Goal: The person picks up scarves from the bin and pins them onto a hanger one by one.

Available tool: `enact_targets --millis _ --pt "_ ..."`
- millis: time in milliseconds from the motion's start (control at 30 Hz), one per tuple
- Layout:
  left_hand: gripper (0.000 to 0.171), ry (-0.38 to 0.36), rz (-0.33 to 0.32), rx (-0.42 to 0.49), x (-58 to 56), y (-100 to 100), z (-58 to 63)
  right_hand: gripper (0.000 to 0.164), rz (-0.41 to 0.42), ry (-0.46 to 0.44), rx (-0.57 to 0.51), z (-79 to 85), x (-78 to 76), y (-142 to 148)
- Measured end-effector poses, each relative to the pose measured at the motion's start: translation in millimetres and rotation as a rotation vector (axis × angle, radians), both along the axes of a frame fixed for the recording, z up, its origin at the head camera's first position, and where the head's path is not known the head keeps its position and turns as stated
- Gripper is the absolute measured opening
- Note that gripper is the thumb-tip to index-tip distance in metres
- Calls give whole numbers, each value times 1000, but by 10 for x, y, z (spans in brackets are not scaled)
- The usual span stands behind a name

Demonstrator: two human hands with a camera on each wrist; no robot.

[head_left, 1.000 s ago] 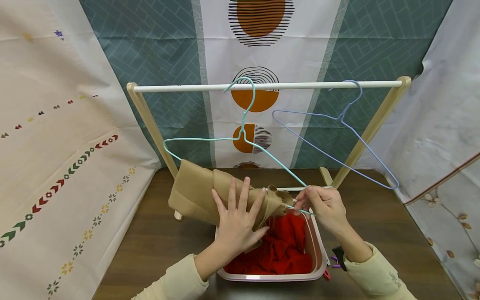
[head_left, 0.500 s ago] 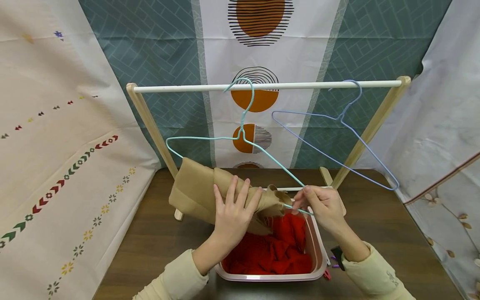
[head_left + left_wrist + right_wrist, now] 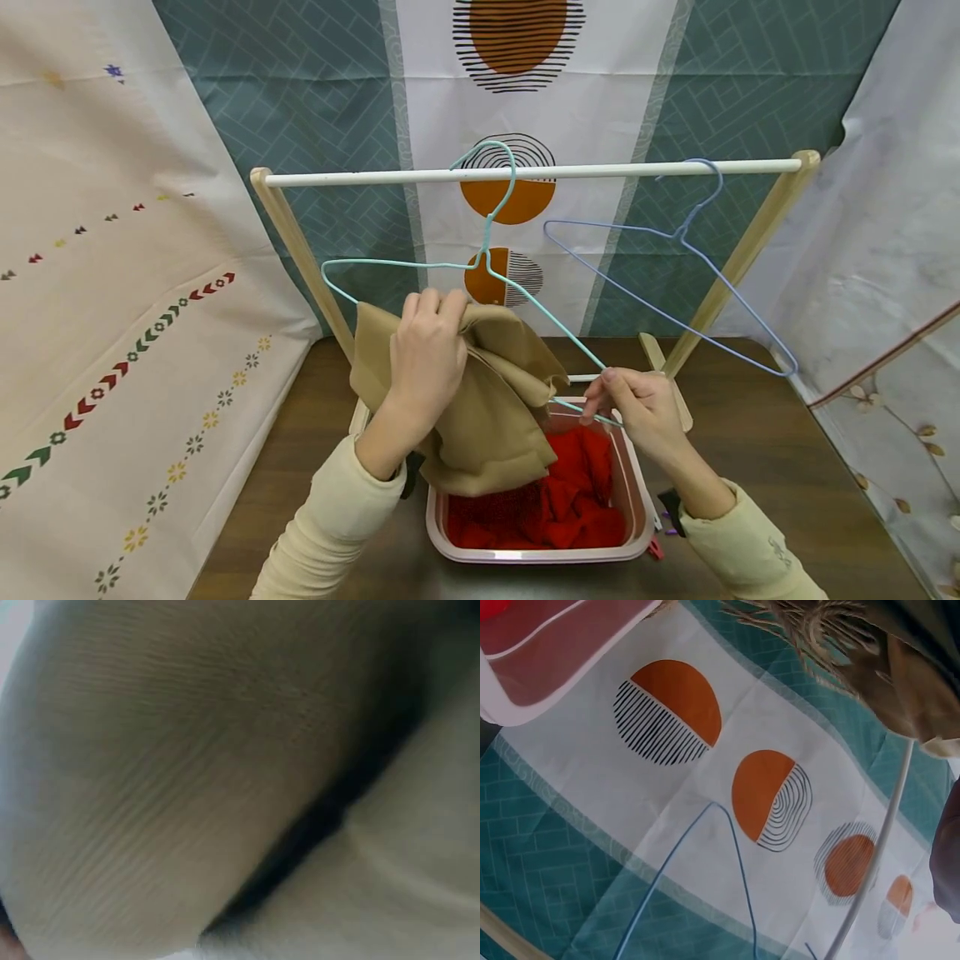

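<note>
A mint-green wire clothes hanger (image 3: 405, 264) is hooked over the white rail, tilted down toward the right. Folded over its lower bar is a tan fringed scarf (image 3: 487, 417), its loose end drooping above the basket; the strands of fringe show in the right wrist view. My left hand (image 3: 427, 342) grips the scarf from above, fingers bent over the hanger's bar. At the hanger's right corner, my right hand (image 3: 641, 408) pinches the wire between thumb and fingers. The left wrist view is blurred, filled mostly by a sleeve (image 3: 165, 787).
The wooden rack's white rail (image 3: 600, 171) also carries a blue wire hanger (image 3: 682, 233) on the right. Below my hands stands a pink basket (image 3: 543, 554) holding red fabric (image 3: 577, 492). A red clothespin (image 3: 655, 547) lies beside it. Patterned cloths line the back and sides.
My left hand has gone from lying spread on the scarf to gripping its top edge, shifting up and left. The scarf's loose part now opens out lower. My right hand stays on the hanger corner.
</note>
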State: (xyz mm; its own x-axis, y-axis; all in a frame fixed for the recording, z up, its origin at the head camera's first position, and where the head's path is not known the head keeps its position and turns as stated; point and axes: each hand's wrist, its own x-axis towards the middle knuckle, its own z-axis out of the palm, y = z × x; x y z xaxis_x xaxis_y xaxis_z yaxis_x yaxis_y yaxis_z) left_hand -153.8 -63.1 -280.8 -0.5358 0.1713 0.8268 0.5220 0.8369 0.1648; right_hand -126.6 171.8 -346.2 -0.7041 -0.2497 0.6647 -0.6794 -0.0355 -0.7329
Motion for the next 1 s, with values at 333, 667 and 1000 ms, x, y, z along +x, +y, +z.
enact_targets --millis 333,667,1000 --pt "34 -315 -80 -179 -136 172 116 32 1 -29 -74 0 29 -61" --pt "56 -364 -445 -426 -44 91 -112 36 -23 -49 -80 45 20 -34" --pt "20 252 -589 -386 27 66 -481 32 73 -41 -193 53 -8 -40"
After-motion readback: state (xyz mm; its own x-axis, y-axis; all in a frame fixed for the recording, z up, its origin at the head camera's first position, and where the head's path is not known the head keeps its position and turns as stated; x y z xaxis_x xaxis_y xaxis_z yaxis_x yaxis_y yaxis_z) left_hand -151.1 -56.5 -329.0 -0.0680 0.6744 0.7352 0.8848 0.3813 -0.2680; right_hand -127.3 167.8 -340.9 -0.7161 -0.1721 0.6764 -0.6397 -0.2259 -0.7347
